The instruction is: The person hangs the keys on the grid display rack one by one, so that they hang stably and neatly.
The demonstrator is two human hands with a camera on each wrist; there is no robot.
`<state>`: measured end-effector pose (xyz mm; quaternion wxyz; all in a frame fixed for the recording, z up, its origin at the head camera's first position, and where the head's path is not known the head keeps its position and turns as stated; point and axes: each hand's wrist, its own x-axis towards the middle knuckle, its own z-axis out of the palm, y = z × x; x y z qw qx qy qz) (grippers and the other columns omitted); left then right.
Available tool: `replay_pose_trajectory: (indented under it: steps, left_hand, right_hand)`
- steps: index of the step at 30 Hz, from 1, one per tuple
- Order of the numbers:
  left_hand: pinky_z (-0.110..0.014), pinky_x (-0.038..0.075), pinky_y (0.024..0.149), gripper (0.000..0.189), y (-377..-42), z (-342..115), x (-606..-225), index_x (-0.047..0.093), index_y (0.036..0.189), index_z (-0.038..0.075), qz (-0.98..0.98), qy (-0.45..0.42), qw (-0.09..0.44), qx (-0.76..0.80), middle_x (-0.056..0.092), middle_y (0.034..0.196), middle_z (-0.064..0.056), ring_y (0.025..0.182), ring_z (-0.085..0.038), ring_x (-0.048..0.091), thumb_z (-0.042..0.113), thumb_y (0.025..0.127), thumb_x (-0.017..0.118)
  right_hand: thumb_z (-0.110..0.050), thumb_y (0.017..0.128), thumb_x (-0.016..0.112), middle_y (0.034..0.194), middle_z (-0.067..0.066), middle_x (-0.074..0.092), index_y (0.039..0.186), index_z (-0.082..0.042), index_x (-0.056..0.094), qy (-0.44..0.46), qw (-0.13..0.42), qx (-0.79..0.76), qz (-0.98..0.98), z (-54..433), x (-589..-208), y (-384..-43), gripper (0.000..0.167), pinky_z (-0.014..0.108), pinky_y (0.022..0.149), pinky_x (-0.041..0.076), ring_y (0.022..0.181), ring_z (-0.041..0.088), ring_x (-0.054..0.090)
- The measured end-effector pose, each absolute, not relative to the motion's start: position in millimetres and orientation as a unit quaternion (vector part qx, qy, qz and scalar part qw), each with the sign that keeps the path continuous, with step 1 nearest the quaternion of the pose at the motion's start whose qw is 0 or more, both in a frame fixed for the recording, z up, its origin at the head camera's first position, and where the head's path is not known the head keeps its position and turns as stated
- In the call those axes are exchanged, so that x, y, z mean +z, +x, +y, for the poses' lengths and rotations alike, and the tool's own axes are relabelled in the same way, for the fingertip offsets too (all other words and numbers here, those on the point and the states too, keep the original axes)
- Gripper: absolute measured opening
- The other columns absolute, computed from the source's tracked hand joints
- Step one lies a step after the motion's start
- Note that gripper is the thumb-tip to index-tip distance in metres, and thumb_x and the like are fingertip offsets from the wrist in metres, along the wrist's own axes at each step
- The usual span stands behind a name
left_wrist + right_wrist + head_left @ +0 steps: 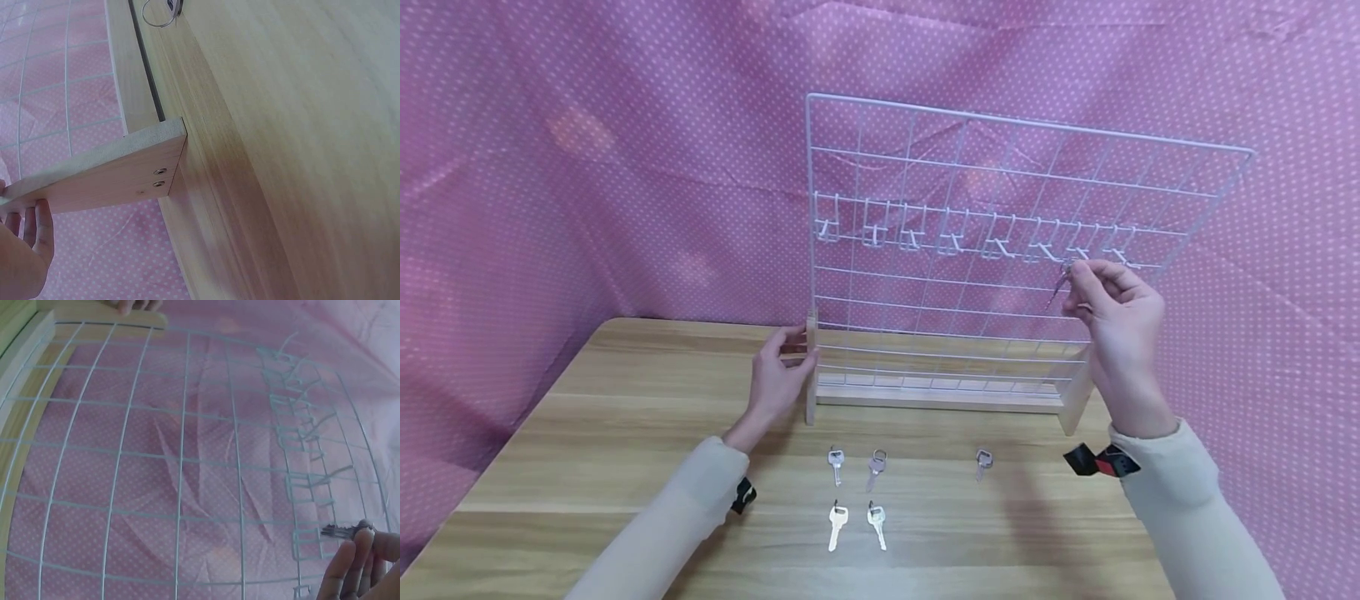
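Observation:
A white wire grid rack [1030,124] stands on a wooden base, with a row of white hooks [1000,246] across its upper half. My left hand [775,383] grips the rack's left wooden side piece [112,178], thumb in front and fingers behind. Up at the right end of the hook row, my right hand [1116,321] pinches a small metal key [337,532] between thumb and fingertips. The key [1057,287] hangs tilted just below a hook; whether its ring touches that hook I cannot tell. No keys are visible on the other hooks.
Several keys lie on the wooden table [647,467] before the rack: a ringed key [876,468], another at its left [837,465], one farther right [983,462], and two nearer ones, including a bright key [838,525]. Pink dotted cloth [700,167] hangs behind.

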<state>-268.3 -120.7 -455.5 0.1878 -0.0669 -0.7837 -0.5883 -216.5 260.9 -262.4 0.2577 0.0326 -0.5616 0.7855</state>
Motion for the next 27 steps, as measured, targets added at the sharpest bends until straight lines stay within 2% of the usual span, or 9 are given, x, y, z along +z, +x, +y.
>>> replay_pose_trajectory:
  steps: [9, 16, 23, 27]
  left_hand:
    - [-0.054, 0.064, 0.099, 0.043, -268.0, -121.4, -454.8, 0.061, 0.136, -0.001, -0.784, -0.069, 0.189, -0.587, 0.069, 0.128, -0.024, 0.114, -0.042, 0.069, 0.004, 0.095, 0.074]
    - [-0.055, 0.064, 0.1, 0.042, -268.2, -121.2, -456.0, 0.061, 0.135, 0.0, -0.782, -0.072, 0.186, -0.591, 0.069, 0.128, -0.024, 0.115, -0.042, 0.069, 0.003, 0.095, 0.074]
    - [-0.052, 0.065, 0.099, 0.042, -268.7, -121.1, -456.2, 0.061, 0.135, 0.0, -0.783, -0.068, 0.187, -0.589, 0.069, 0.128, -0.024, 0.115, -0.04, 0.07, 0.002, 0.095, 0.075]
    - [-0.051, 0.065, 0.099, 0.042, -268.1, -120.6, -454.7, 0.061, 0.135, -0.001, -0.784, -0.071, 0.189, -0.587, 0.069, 0.128, -0.025, 0.115, -0.04, 0.07, 0.003, 0.095, 0.075]
  right_hand:
    - [-0.005, 0.086, 0.086, 0.078, 0.004, 0.078, 0.094, 0.003, 0.077, 0.037, 0.349, 0.745, -0.567, 248.7, -273.0, -227.5, 0.014, 0.021, 0.052, 0.061, 0.051, 0.011, 0.067]
    - [-0.003, 0.089, 0.083, 0.08, -0.002, 0.08, 0.095, 0.002, 0.078, 0.067, 0.432, 0.657, -0.614, 248.1, -285.5, -237.9, 0.01, 0.017, 0.055, 0.061, 0.052, 0.008, 0.068]
    - [-0.007, 0.091, 0.083, 0.083, -0.005, 0.078, 0.097, 0.0, 0.078, 0.078, 0.426, 0.64, -0.635, 250.8, -295.5, -237.5, 0.01, 0.016, 0.056, 0.06, 0.052, 0.005, 0.067]
    - [-0.007, 0.092, 0.081, 0.083, -0.009, 0.077, 0.101, 0.004, 0.076, 0.079, 0.409, 0.616, -0.669, 255.6, -310.7, -233.8, 0.015, 0.015, 0.057, 0.06, 0.055, 0.003, 0.066]
